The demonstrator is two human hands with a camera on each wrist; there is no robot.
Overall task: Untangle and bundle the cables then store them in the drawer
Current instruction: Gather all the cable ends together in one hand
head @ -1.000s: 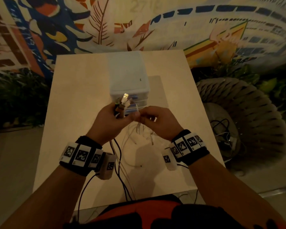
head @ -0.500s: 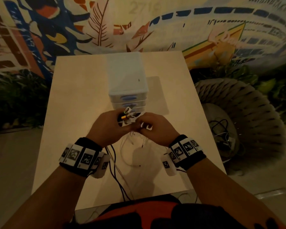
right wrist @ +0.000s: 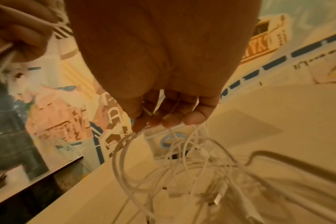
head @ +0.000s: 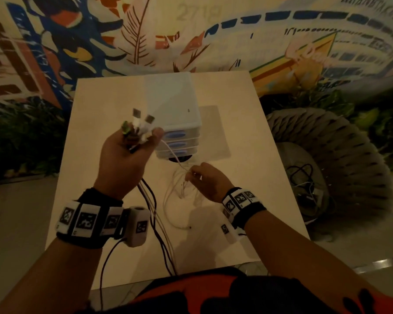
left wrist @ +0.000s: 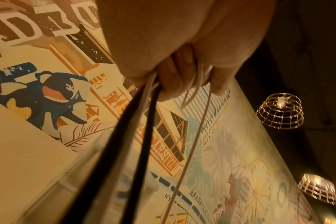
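Observation:
My left hand (head: 132,146) is raised above the table and grips a bunch of cable ends, with white USB plugs (head: 143,120) sticking up out of the fist. Black and white cables (head: 156,223) hang from it toward the table's near edge; the left wrist view shows my fingers (left wrist: 171,78) curled round these cables (left wrist: 144,121). My right hand (head: 199,177) is lower, just in front of the drawer unit (head: 175,114), pinching thin white cable loops (right wrist: 163,159) that droop onto the table. One white strand (head: 171,152) runs between the two hands.
The small white drawer unit with blue handles stands mid-table on the pale tabletop (head: 247,177). A woven chair (head: 340,159) at the right holds more dark cables (head: 304,177). A painted mural wall and plants lie behind the table.
My hands, close together before, have separated: the left rose up and left with the plug ends, the right dropped toward the table with the white loops.

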